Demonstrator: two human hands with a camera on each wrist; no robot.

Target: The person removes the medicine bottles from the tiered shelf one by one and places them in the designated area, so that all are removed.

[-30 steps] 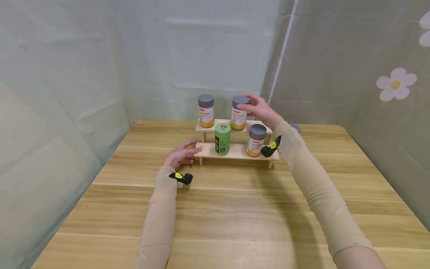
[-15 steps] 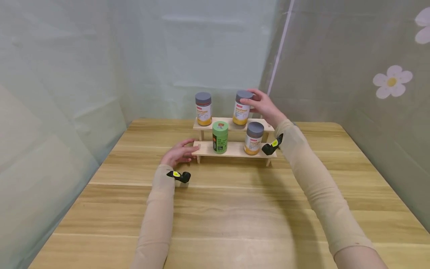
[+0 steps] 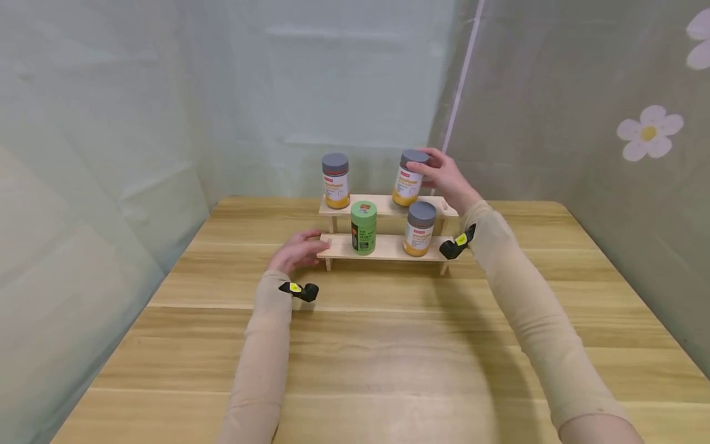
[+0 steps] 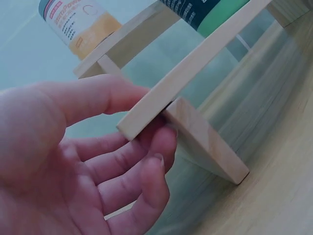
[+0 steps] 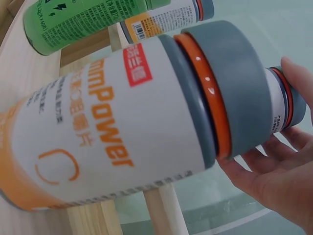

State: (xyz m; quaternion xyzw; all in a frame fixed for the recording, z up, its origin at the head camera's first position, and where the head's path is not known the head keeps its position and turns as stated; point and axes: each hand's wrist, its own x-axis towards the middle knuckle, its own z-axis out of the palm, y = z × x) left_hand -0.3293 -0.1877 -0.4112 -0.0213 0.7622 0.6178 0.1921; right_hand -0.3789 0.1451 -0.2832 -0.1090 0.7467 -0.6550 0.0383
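Pale cloth (image 3: 355, 80) hangs across the back, with a grey flowered curtain (image 3: 560, 111) at the upper right and a wooden table (image 3: 355, 370) filling the lower frame. Just above centre, the right hand (image 3: 449, 182) grips a grey-lidded jar (image 3: 407, 185) by its lid, thumb in front and fingers behind. The jar's body hangs below the grip, to the picture's left of the hand, leaning a little, its base at the top step of a two-step wooden rack (image 3: 389, 246); whether the base touches the board I cannot tell. Directly beneath, on the lower step, an orange-and-white jar (image 3: 418, 229) stands upright; it looms large in the right wrist view, in front of the gripped one. To its left stands a green jar (image 3: 363, 228), and above that, on the top step's left end, another grey-lidded jar (image 3: 336, 182). Left of centre, the left hand (image 3: 298, 251) pinches the lower board's left end, thumb above and fingers curled underneath. Beige sleeves (image 3: 521, 296) run down to the bottom of the frame, a small black camera (image 3: 457, 242) at each wrist.
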